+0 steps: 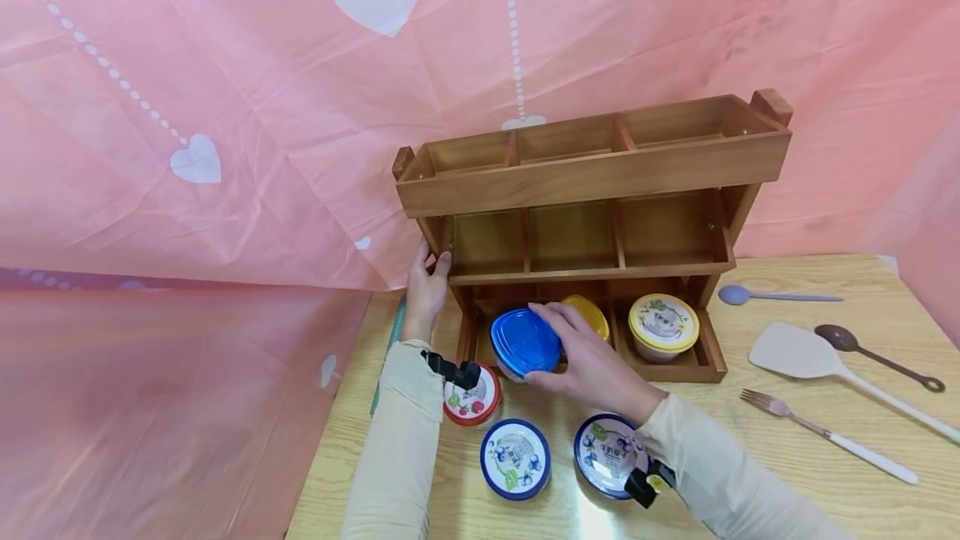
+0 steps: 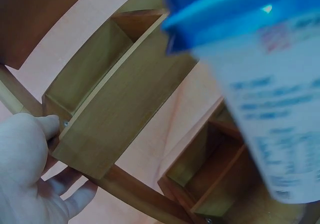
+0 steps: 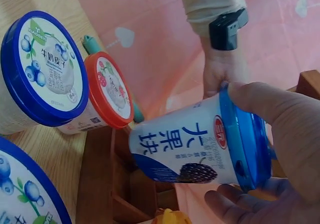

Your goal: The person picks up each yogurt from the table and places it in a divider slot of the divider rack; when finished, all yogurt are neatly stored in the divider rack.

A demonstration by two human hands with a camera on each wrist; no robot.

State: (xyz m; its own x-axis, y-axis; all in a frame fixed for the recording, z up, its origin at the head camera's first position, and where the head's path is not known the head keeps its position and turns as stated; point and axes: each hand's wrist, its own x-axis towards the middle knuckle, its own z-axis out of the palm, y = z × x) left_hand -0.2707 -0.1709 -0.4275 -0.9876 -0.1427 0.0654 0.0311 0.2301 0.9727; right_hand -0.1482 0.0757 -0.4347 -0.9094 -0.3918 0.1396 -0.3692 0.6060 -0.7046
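My right hand (image 1: 592, 357) holds a yogurt cup (image 3: 175, 144) by its blue lid, thumb on one side and fingers on the other. In the head view this cup is over the bottom left compartment of a three-tier wooden rack (image 1: 592, 177); the cup's base is hidden there. My left hand (image 1: 427, 294) grips the rack's left side by the middle shelf. The thumb lies on the shelf's corner in the left wrist view. Beside the held cup, a cup with an orange-yellow lid (image 1: 588, 317) stands in the middle bottom compartment, partly covered by my right hand.
A yellow-lidded tub (image 1: 663, 325) occupies the bottom right compartment. In front of the rack stand a red-lidded tub (image 1: 472, 398) and two blue-lidded tubs (image 1: 515, 458). A spatula (image 1: 798, 351), a fork (image 1: 825, 433) and two spoons (image 1: 780, 297) lie at right.
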